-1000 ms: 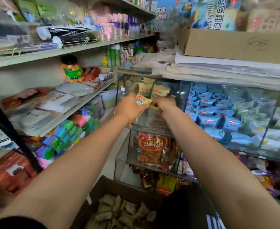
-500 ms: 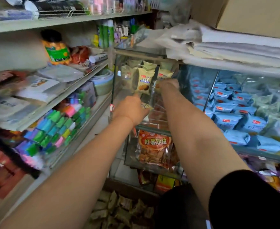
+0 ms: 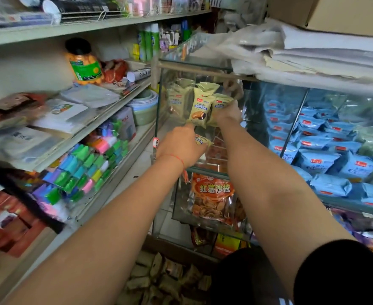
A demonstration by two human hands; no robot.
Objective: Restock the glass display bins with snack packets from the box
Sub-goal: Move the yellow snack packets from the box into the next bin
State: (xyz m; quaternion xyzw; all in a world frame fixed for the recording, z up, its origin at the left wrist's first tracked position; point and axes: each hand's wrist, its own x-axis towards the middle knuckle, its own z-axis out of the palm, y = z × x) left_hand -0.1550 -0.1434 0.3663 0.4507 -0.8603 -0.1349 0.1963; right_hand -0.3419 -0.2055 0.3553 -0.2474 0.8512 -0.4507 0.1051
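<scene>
Glass display bins (image 3: 203, 67) are standing at center-right, w/ blue packets (image 3: 320, 159) filling the right compartment. Cardboard box (image 3: 159, 280) w/ more yellow packets is sitting low, btwn the arms. In the upper left bin, yellow snack packets (image 3: 200, 104) are standing upright. Right hand (image 3: 227, 114) is reaching into that bin, grip pinching one of those packets, probably by its lower edge; fingers are mostly hidden. Left hand (image 3: 181, 145) is hovering just below, grip curling round another yellow packet (image 3: 202, 139).
</scene>
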